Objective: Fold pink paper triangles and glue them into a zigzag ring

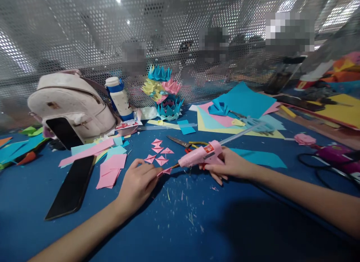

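My right hand grips a pink hot glue gun, with a clear glue stick jutting from its back. The gun's nozzle meets a small folded pink paper piece. That piece is pinched between the fingertips of my left hand. Just beyond lie several similar pink folded triangles on the blue table. Scissors with yellow handles rest partly behind the glue gun.
Left are a pink backpack, a bottle, two phones and pink paper squares. Folded paper flowers stand at the back. Coloured sheets and light-blue scissors lie at right, with a purple glue gun and its cable.
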Demonstrator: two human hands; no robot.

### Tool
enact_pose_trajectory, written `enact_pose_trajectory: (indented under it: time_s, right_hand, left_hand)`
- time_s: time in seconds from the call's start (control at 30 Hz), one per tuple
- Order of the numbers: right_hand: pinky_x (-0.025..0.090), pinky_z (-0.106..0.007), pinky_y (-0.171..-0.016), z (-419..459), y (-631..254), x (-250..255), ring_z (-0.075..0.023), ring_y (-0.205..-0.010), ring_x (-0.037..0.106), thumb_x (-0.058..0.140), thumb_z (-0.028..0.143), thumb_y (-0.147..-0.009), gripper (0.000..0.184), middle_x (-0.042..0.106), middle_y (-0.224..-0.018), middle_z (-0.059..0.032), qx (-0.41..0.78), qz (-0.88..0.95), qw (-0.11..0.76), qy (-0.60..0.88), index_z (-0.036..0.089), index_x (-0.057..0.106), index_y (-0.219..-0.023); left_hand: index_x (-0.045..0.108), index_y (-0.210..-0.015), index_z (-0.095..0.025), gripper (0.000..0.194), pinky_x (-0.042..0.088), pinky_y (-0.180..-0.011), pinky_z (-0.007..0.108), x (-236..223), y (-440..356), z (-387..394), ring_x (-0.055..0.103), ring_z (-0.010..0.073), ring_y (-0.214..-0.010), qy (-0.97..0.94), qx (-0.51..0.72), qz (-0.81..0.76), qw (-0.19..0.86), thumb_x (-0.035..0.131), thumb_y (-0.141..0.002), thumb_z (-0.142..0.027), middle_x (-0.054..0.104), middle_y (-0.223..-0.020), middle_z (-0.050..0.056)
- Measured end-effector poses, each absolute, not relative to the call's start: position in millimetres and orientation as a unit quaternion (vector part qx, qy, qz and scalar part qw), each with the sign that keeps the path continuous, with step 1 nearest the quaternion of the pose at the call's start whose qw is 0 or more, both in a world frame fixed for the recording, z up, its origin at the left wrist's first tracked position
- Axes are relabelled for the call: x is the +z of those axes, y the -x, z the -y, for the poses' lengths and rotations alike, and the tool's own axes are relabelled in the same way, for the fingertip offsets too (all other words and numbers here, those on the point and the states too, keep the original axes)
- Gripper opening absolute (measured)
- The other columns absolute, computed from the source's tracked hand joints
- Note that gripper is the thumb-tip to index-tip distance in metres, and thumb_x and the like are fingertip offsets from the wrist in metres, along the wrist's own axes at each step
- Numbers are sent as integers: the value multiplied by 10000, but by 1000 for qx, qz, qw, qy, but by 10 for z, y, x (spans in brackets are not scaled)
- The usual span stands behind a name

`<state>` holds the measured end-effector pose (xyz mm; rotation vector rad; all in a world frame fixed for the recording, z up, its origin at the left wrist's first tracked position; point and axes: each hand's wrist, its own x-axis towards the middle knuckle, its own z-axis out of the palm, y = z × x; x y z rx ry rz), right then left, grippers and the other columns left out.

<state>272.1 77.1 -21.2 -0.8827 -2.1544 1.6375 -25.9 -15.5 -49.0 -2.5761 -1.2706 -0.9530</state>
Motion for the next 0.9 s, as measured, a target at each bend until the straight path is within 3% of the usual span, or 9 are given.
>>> enact_pose_trajectory:
  time_s: [0.13,0.33,0.9]
  right_hand:
    - [333,-196,-404,-772,-2718,-226,-89,-369,459,622,531,-863,391,550,-437,41,568,748,134,316,140,611,-882]
    - [366,-210,-453,-768,-2725,-260,-90,-443,494,575,588,-892,546,592,-485,-32,551,762,126,316,154,564,-561]
    - [377,-215,-456,-760,-2739,-207,-93,-448,481,534,617,-900,565,603,-505,-36,521,778,140,321,165,556,-562]
  left_hand:
    - [640,-1005,-168,201,383,-786,312,-484,261,158,523,134,-636,851,-311,419,63,445,-1016,-116,631,-720,-9]
    - [634,-997,-167,206,384,-773,311,-467,260,167,516,131,-621,852,-312,417,59,436,-1017,-118,620,-705,-14]
    - [652,-983,-161,221,393,-776,318,-478,266,173,524,129,-624,849,-310,423,59,436,-1028,-152,633,-702,-8]
